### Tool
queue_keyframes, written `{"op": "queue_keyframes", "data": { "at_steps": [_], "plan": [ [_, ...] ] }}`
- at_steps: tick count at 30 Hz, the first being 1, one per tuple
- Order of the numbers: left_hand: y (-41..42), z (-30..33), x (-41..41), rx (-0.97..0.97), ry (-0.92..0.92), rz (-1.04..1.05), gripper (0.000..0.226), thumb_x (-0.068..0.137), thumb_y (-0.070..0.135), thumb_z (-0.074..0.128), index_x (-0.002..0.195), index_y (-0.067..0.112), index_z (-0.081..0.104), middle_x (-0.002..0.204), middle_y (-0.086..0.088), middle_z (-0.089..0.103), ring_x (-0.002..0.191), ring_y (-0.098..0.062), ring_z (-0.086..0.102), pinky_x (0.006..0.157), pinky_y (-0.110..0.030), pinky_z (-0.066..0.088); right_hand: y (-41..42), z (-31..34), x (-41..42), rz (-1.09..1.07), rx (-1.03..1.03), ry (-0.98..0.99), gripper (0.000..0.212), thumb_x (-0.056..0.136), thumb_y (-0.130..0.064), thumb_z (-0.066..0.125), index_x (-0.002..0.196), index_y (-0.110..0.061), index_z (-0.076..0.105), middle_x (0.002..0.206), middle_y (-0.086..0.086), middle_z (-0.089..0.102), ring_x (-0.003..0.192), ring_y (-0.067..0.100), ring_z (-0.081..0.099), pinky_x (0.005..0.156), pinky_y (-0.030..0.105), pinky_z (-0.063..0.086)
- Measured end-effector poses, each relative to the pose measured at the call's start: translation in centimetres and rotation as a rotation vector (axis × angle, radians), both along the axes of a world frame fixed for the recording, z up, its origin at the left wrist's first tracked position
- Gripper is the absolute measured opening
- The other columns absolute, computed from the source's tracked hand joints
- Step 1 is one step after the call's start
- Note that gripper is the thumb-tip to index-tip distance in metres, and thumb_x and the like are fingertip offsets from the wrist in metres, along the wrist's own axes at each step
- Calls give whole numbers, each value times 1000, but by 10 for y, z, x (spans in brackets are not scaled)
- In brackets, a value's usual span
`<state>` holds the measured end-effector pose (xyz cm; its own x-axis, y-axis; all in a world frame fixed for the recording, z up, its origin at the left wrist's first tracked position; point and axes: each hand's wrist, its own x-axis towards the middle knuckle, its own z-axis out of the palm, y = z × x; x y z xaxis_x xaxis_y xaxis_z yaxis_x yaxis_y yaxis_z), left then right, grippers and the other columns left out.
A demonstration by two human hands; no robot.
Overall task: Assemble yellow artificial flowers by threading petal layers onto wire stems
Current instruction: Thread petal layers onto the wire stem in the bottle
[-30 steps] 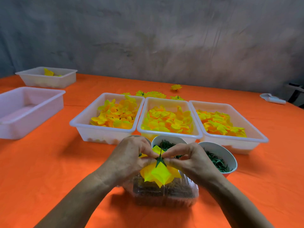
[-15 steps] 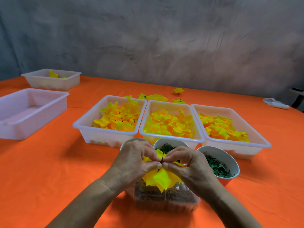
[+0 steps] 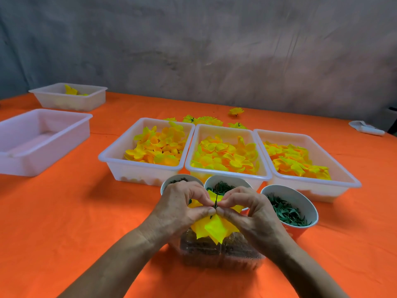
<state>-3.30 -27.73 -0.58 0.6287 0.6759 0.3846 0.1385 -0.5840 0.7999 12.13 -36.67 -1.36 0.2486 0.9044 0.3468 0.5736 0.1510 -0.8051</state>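
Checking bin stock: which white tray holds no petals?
The large tray at far left; the three centre trays are full, and the small back-left tray holds a few.

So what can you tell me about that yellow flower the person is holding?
The flower is a stack of bright yellow petal layers that look like thin fabric, with pointed tips drooping downward. A thin dark green stem pokes up through its middle. The left hand and right hand pinch it at the stem, above a clear plastic box.
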Motion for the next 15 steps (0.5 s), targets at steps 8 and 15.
{"op": "queue_keyframes", "data": {
  "at_steps": [8,15],
  "plan": [
    [-8,-2,-2,127,28,120,10,69,15,82,78,13,78,82,8,69,83,-9,62,80,-27,47,-3,1,-2,-33,-5,-32,4,74,-18,78,75,-20,75,88,-5,65,94,13,57,70,23,44],
    [-12,-7,-4,281,77,144,13,69,20,83,81,17,78,88,7,72,88,-16,61,83,-32,44,-3,2,-6,-62,-24,-69,4,76,-19,78,74,-22,75,97,-10,67,103,5,55,77,19,42]
  ]
}}
